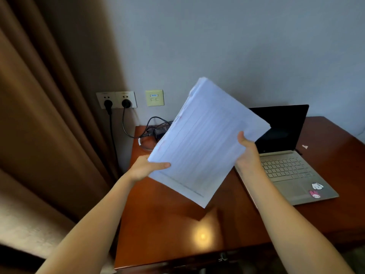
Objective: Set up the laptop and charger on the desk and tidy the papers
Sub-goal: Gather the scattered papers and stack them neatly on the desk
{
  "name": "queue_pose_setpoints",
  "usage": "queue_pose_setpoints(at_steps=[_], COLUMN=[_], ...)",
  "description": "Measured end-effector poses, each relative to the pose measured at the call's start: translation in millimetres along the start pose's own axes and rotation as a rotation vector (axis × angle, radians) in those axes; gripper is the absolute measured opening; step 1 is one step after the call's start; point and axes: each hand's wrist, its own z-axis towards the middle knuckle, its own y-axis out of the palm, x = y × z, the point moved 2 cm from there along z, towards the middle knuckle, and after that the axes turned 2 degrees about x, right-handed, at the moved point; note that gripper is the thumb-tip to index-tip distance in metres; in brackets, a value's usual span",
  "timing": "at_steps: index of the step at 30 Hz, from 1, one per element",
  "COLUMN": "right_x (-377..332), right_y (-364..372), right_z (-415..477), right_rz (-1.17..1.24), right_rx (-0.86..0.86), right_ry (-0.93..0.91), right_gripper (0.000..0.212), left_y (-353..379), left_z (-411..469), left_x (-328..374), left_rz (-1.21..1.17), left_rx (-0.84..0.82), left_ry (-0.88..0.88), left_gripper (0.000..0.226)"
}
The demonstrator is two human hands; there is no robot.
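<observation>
A stack of white lined papers [203, 139] is held tilted in the air above the wooden desk [177, 224]. My left hand [146, 169] grips its lower left corner, thumb on top. My right hand [247, 153] grips its right edge. An open silver laptop [290, 167] with a dark screen and two stickers on the palm rest sits on the desk to the right. The black charger brick [160, 131] and its cables lie at the desk's back left corner, partly hidden by the papers.
Two black plugs sit in wall sockets [116, 99] at the left, with a beige data plate [154, 98] beside them. A brown curtain [49, 115] hangs left of the desk. A small white scrap [305, 146] lies right of the laptop screen.
</observation>
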Motion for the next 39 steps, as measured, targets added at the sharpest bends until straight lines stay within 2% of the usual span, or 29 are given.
queue_pose_setpoints(at_steps=[3,6,8,11,12,15,16,18,19,20,22,24,29,34,39], right_x=[1.7,15.4,25.7,25.5,21.9,12.2,9.8,8.9,9.4,10.4,14.5,18.4,17.7,24.5,30.1], right_y=[-4.3,-3.0,-3.5,-14.2,-20.8,-48.6,-54.7,-56.4,-53.3,-48.5,-40.3,-37.2,-36.5,-40.1,-35.4], right_z=[-2.8,-7.2,-9.8,-8.8,-8.5,-7.6,-7.7,-6.6,-5.5,-4.3,-2.1,-2.4,0.6,-3.8,-5.1], right_rz=[0.128,0.220,0.225,0.118,0.051,-0.253,-0.390,-0.602,-0.669,-0.726,-0.793,-0.748,-0.725,-0.747,-0.718], right_rx=[-0.028,-0.074,-0.142,-0.189,-0.171,-0.141,-0.170,-0.205,-0.187,-0.150,-0.093,-0.075,-0.133,-0.213,-0.106], right_ry=[-0.024,0.005,0.041,0.078,0.098,0.194,0.214,0.222,0.197,0.152,0.065,0.033,-0.017,0.044,0.015], right_gripper=[0.052,0.041,0.035,0.036,0.044,0.091,0.093,0.066,0.050,0.042,0.044,0.046,0.046,0.042,0.032], left_y=[-3.2,14.5,26.7,24.3,19.1,-0.3,-5.6,-10.9,-11.3,-10.6,-7.6,-7.2,-16.1,-15.6,-13.7], left_z=[-3.5,-4.5,-3.6,-5.0,-5.6,-8.0,-8.6,-8.9,-9.4,-10.3,-12.1,-12.4,-9.2,-9.8,-6.0], left_x=[-6.1,2.8,9.5,13.6,14.0,13.0,11.6,6.9,3.8,0.8,-4.7,-6.5,-5.1,-22.5,-20.7], left_rz=[-0.277,-0.680,-0.704,-0.673,-0.657,-0.582,-0.560,-0.512,-0.476,-0.431,-0.343,-0.314,-0.240,-0.194,-0.211], left_rx=[0.103,0.106,0.129,0.191,0.188,0.174,0.174,0.178,0.181,0.180,0.164,0.165,0.137,0.133,0.184], left_ry=[-0.003,0.059,0.092,0.121,0.136,0.176,0.182,0.165,0.148,0.134,0.125,0.134,0.156,0.104,0.085], left_gripper=[0.022,0.035,0.043,0.037,0.036,0.033,0.032,0.032,0.032,0.031,0.030,0.030,0.033,0.041,0.039])
